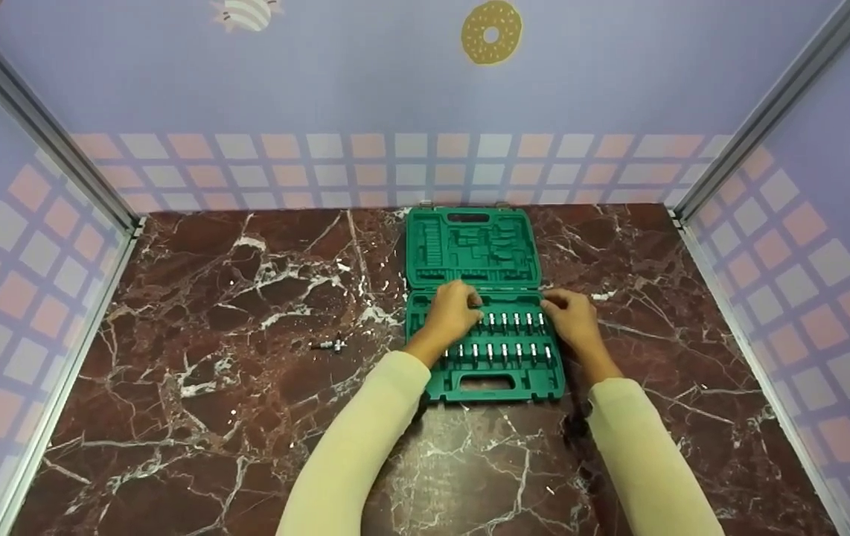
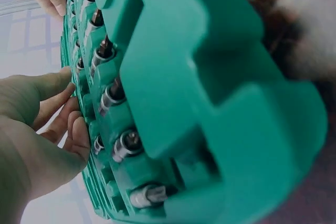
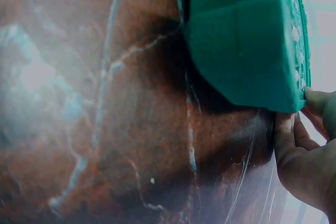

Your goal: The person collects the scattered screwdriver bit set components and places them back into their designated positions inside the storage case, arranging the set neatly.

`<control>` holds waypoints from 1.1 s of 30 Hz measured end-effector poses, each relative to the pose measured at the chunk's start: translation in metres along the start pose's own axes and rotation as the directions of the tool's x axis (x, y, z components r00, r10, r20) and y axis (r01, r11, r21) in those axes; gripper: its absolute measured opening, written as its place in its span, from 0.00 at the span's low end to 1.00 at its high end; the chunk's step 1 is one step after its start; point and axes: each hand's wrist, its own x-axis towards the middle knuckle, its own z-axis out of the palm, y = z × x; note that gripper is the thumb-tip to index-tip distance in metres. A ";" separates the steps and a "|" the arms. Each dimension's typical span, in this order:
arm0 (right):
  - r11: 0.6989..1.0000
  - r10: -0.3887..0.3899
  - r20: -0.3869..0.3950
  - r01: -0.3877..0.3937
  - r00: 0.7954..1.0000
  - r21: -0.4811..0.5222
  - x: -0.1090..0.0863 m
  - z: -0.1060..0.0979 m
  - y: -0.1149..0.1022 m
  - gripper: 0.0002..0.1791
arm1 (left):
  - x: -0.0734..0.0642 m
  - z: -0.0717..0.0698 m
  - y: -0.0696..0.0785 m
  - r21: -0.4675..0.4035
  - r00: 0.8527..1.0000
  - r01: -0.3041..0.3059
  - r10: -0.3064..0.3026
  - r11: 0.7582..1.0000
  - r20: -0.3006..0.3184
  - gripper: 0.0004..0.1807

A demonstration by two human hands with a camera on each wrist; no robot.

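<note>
A green plastic tool case [image 1: 436, 387] lies unfolded on the marbled table. Its near half holds two rows of silver socket bits [image 1: 505, 351], which in the left wrist view show dark tips in several shapes. My left hand [image 1: 455, 309] reaches over the case, with bent fingertips at the left part of the upper row; whether a bit sits between them is hidden. With thumb above and fingers against the outer side, my right hand [image 1: 574, 316] grips the case's right edge near the hinge. The left hand [image 2: 42, 129] touches the case in the left wrist view.
Left of the case, a few small metal pieces [image 1: 330, 345] lie together on the table [image 1: 246, 402]. The case's lid [image 1: 470, 246], with moulded hollows, lies folded back toward the rear wall [image 1: 365, 97]. Patterned walls stand on both sides.
</note>
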 end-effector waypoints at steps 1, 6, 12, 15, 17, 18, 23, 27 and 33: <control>1.000 -0.002 0.000 0.002 1.000 0.000 0.000 0.000 0.000 0.16 | 0.000 -0.001 0.000 -0.010 1.000 0.000 0.000 1.000 0.007 0.09; 1.000 -0.002 -0.004 0.002 1.000 0.004 0.000 -0.001 0.000 0.17 | -0.004 -0.005 0.001 -0.024 1.000 -0.010 0.011 1.000 0.024 0.11; 1.000 -0.008 -0.017 0.008 1.000 0.003 0.001 0.000 0.000 0.16 | -0.011 -0.016 0.003 -0.050 0.998 -0.035 0.038 0.998 0.055 0.13; 1.000 -0.007 -0.018 0.007 1.000 -0.005 0.001 0.000 0.001 0.17 | -0.014 -0.023 0.003 -0.064 0.997 -0.052 0.055 0.997 0.050 0.14; 1.000 -0.002 -0.018 0.002 1.000 -0.008 0.001 0.000 0.001 0.17 | -0.017 -0.028 0.002 -0.063 0.997 -0.063 0.065 0.996 0.036 0.14; 1.000 0.002 -0.017 -0.002 1.000 -0.007 0.001 0.000 0.001 0.17 | -0.018 -0.030 0.001 -0.064 0.997 -0.066 0.068 0.996 0.029 0.14; 1.000 0.003 -0.004 -0.003 1.000 0.004 0.001 0.000 0.001 0.17 | -0.025 -0.043 -0.004 -0.072 0.996 -0.089 0.087 0.993 -0.019 0.14; 1.000 -0.016 0.001 0.016 1.000 0.004 0.002 0.000 0.001 0.16 | -0.032 -0.055 -0.013 -0.078 0.993 -0.106 0.101 0.991 -0.062 0.14; 1.000 -0.016 0.006 0.016 1.000 0.002 0.003 0.000 0.001 0.16 | -0.045 -0.076 -0.028 -0.067 0.987 -0.136 0.130 0.988 -0.090 0.14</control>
